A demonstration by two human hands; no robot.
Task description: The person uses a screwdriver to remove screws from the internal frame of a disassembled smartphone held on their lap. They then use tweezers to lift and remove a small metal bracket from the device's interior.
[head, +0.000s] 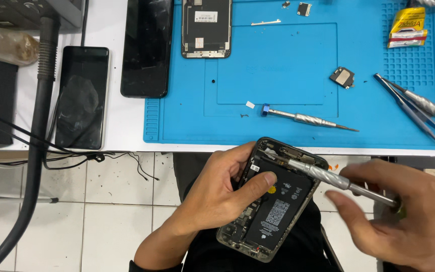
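From the head view, we are gripping the opened phone (270,199) in our left hand (217,194), below the counter (127,126) edge, while our right hand (404,216) is pinching a screwdriver (323,176) (tip at the phone's top edge); keeping it upright and pressing lightly seems wise.

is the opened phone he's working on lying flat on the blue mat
No, the left hand holds the opened phone off the blue mat, in front of the table edge.
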